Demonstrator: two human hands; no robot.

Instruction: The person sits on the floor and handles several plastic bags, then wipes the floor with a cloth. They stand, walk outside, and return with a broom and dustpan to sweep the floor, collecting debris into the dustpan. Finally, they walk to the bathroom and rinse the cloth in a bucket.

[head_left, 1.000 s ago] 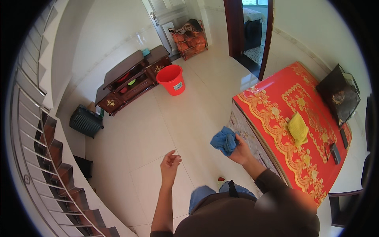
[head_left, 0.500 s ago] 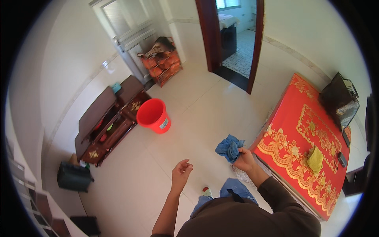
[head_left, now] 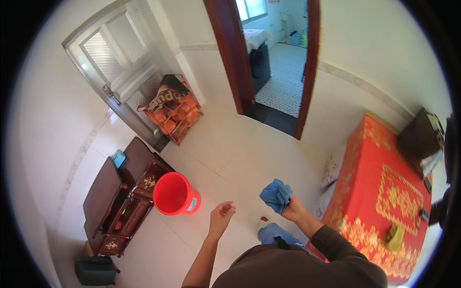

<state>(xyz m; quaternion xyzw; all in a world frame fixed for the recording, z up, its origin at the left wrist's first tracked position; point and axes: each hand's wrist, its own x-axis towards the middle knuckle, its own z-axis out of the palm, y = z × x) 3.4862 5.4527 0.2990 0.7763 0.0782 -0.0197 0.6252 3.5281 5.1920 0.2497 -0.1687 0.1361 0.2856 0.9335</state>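
Note:
Bunched in my right hand (head_left: 294,211) is a blue cloth (head_left: 275,195), held out in front of my body above the floor. Nothing shows in my left hand (head_left: 222,219), which hovers with loosely bent fingers and a small gap at the thumb. Just beyond it to the left, a red plastic bucket (head_left: 165,194) stands on the tiles, apart from both hands. To the right, a crumpled yellow cloth (head_left: 395,237) lies on a table covered with a red and gold cloth (head_left: 357,211).
Along the left wall runs a low dark wooden cabinet (head_left: 126,192); a dark suitcase (head_left: 95,270) is near it. An orange-patterned rack (head_left: 175,113) stands by the grey door (head_left: 120,62). Straight ahead, a brown-framed doorway (head_left: 309,72) opens onto a tiled room. A dark bag (head_left: 418,137) sits on the red table.
My view has shifted forward, so the doorway, bucket and cabinet appear lower. The blue cloth stays in my right hand; my left hand remains without anything in it.

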